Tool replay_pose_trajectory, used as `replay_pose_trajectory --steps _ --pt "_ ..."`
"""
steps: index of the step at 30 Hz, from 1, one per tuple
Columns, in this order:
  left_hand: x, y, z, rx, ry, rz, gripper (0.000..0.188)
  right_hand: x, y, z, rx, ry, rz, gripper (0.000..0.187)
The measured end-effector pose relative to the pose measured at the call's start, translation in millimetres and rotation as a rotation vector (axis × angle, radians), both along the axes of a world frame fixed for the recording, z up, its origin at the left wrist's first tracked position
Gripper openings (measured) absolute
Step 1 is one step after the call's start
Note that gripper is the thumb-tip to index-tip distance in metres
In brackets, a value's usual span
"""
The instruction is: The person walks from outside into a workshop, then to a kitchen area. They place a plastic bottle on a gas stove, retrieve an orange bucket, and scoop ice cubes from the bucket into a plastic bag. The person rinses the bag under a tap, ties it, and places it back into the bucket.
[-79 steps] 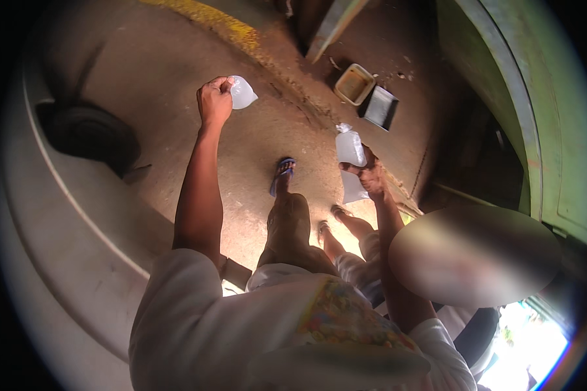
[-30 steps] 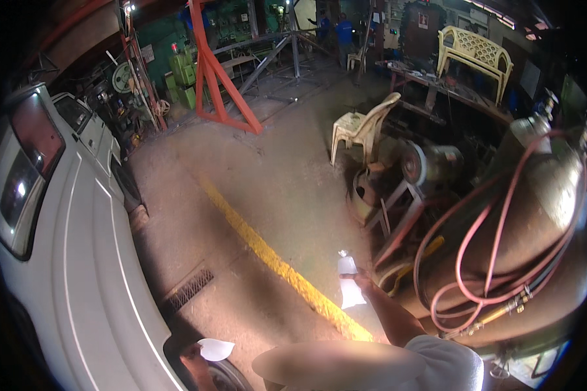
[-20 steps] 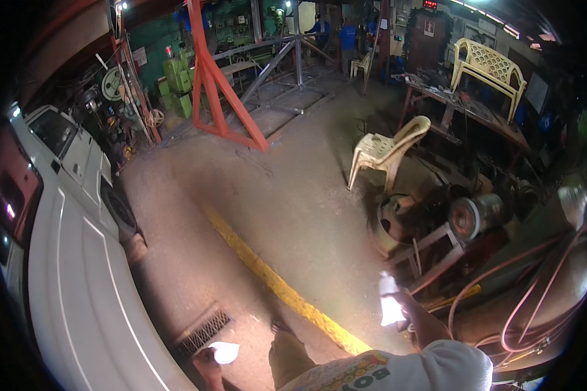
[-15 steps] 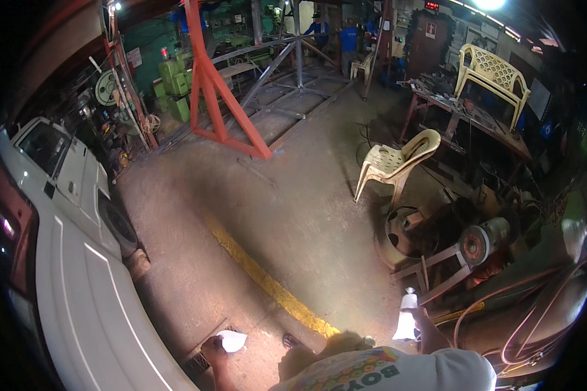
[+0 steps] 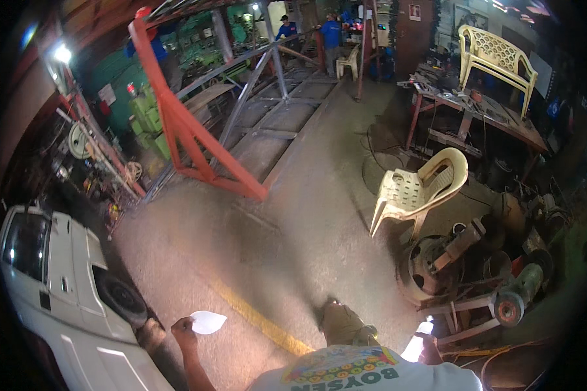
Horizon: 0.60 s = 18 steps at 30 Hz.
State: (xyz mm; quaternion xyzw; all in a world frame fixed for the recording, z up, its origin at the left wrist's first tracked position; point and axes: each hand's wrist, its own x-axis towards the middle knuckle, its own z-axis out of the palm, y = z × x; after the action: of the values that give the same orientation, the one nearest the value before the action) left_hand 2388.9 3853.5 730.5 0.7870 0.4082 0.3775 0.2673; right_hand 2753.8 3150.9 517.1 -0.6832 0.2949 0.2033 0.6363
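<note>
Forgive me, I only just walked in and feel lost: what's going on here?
A person has both hands full in a workshop. The left hand grips a white pouch by its edge, above the floor. The right hand holds a bright bag, too glaring to tell what is in it. A truck stands on the left, a grinder on the right and a chair ahead. Farther back, people in blue are near a metal frame.
</note>
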Motion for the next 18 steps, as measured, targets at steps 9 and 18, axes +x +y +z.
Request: replay_pose_trajectory --steps 9,18 --pt "263.8 161.3 69.1 -0.16 0.139 0.03 0.008 285.5 182.1 71.4 0.184 -0.199 0.027 0.054" --pt "515.0 272.0 2.2 -0.293 0.069 -0.042 0.017 560.2 357.0 134.3 0.322 -0.312 0.076 0.058"
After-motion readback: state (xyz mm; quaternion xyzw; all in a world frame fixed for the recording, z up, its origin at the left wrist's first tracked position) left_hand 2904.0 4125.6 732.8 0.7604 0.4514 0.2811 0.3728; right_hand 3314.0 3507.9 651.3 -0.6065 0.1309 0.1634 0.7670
